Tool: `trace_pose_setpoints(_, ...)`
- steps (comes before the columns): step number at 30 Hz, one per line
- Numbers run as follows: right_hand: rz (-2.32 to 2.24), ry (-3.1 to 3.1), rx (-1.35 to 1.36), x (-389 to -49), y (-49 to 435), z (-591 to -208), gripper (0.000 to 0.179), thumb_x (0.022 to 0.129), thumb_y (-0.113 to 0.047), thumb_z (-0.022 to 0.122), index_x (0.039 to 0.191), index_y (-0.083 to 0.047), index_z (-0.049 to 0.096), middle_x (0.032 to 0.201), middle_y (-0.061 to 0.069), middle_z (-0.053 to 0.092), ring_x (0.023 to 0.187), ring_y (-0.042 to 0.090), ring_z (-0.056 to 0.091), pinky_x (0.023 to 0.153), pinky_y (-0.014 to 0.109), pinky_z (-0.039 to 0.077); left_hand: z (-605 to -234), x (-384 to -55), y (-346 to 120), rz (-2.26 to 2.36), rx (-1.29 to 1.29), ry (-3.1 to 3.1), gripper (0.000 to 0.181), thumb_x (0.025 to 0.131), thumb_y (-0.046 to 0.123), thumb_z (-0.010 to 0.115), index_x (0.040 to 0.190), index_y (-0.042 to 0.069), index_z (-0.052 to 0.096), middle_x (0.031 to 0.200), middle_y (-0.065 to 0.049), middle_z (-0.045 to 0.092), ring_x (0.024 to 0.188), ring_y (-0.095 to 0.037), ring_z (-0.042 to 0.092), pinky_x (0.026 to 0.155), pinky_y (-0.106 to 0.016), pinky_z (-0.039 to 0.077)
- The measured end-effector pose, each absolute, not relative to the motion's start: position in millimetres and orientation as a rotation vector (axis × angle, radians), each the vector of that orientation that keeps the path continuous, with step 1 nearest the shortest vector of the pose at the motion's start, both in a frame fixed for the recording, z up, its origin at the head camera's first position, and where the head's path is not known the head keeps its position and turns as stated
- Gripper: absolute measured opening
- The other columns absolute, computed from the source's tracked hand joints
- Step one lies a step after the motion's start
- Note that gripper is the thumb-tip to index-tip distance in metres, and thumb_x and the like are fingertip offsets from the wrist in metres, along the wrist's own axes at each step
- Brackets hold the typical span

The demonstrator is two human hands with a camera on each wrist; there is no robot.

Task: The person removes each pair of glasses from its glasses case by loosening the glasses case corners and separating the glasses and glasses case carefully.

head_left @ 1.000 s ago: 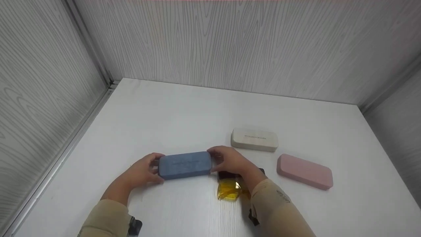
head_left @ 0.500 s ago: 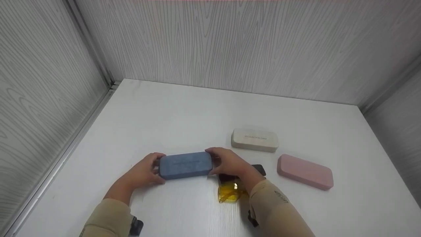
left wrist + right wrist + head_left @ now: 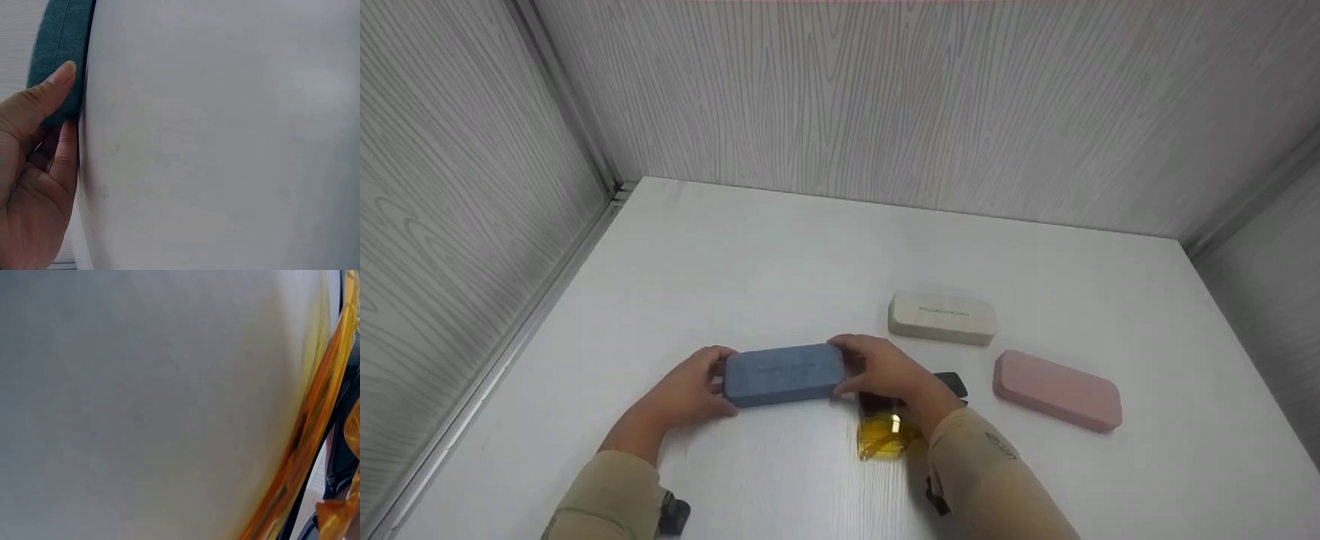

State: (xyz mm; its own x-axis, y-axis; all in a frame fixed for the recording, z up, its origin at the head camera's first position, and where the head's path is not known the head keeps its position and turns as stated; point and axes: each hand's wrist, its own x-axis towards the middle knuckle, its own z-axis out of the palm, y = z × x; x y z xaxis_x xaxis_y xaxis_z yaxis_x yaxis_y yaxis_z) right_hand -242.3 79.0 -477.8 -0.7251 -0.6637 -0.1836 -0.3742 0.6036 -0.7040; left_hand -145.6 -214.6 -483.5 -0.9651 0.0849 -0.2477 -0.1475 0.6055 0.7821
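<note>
A blue glasses case [image 3: 784, 375] with faint lettering on its lid lies closed on the white table. My left hand [image 3: 690, 394] grips its left end; in the left wrist view the thumb [image 3: 63, 73] presses the long side of the case [image 3: 64, 34], across its seam line. At the opposite end, my right hand [image 3: 881, 366] holds the case between thumb and fingers. Under the right wrist are yellow-lensed glasses [image 3: 883, 436] and a dark pair of glasses [image 3: 951, 384], both partly hidden by the arm. The right wrist view shows the yellow frame [image 3: 312, 427] close up, without the hand.
Behind the right hand lies a cream glasses case [image 3: 943, 318] with lettering on top. A pink glasses case [image 3: 1057, 390] rests at an angle to the right. Grey wood-grain panels [image 3: 840, 97] enclose the table [image 3: 750, 247] at the back and sides.
</note>
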Motion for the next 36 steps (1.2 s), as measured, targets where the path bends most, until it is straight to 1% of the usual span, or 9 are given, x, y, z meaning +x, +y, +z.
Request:
trace_pose_setpoints(5,-0.936,2.372,-0.808,-242.9,81.7,-475.5,0.068,0.07,-0.029,0.078,0.13,-0.026,0.047,0.129,-0.009,0.049,0.119,0.012,0.043,0.106,0.036,0.032,-482.3,-146.8,-211.4,1.273,-0.062,2.587,0.079,0.063,0.008,0.081,0.131,0.011,0.04,0.126,-0.007,0.048,0.118,-0.023,0.046,0.101,-0.04,0.039)
trace_pose_setpoints(13,-0.932,2.342,-0.793,-247.3,83.3,-474.4,0.064,0.075,-0.031,0.074,0.133,-0.026,0.045,0.132,-0.006,0.047,0.121,0.013,0.042,0.106,0.036,0.03,-481.0,-148.3,-209.8,1.258,-0.064,2.593,0.085,0.061,0.006,0.082,0.134,0.012,0.038,0.131,-0.007,0.045,0.121,-0.024,0.045,0.099,-0.038,0.041)
trace_pose_setpoints(20,-0.957,2.286,-0.769,-250.0,83.3,-471.0,0.059,0.08,-0.031,0.068,0.133,-0.027,0.044,0.134,-0.004,0.046,0.122,0.015,0.041,0.106,0.039,0.03,-482.0,-150.2,-212.2,1.19,-0.009,2.65,0.084,0.06,0.011,0.084,0.132,0.012,0.04,0.128,-0.007,0.047,0.118,-0.025,0.045,0.102,-0.043,0.037)
trace_pose_setpoints(26,-0.975,2.284,-0.793,-250.5,84.2,-469.8,0.06,0.082,-0.031,0.064,0.137,-0.022,0.042,0.14,0.001,0.04,0.128,0.019,0.035,0.107,0.042,0.027,-481.0,-151.0,-210.6,1.103,-0.016,2.682,0.087,0.061,0.017,0.084,0.135,0.014,0.038,0.13,-0.007,0.046,0.12,-0.025,0.044,0.105,-0.046,0.031)
trace_pose_setpoints(30,-1.012,2.264,-0.835,-251.4,84.7,-469.7,0.057,0.084,-0.03,0.062,0.137,-0.018,0.043,0.139,0.004,0.041,0.127,0.021,0.036,0.107,0.043,0.027,-479.1,-150.7,-208.5,1.092,-0.018,2.689,0.087,0.061,0.017,0.084,0.135,0.013,0.038,0.132,-0.007,0.045,0.123,-0.025,0.042,0.106,-0.046,0.029)
trace_pose_setpoints(36,-1.024,2.255,-0.846,-251.7,84.6,-470.5,0.054,0.085,-0.033,0.059,0.134,-0.018,0.045,0.138,0.004,0.042,0.127,0.022,0.035,0.108,0.043,0.025,-479.5,-150.1,-208.2,1.088,-0.02,2.683,0.089,0.061,0.019,0.084,0.136,0.012,0.037,0.135,-0.009,0.043,0.125,-0.027,0.039,0.107,-0.047,0.027)
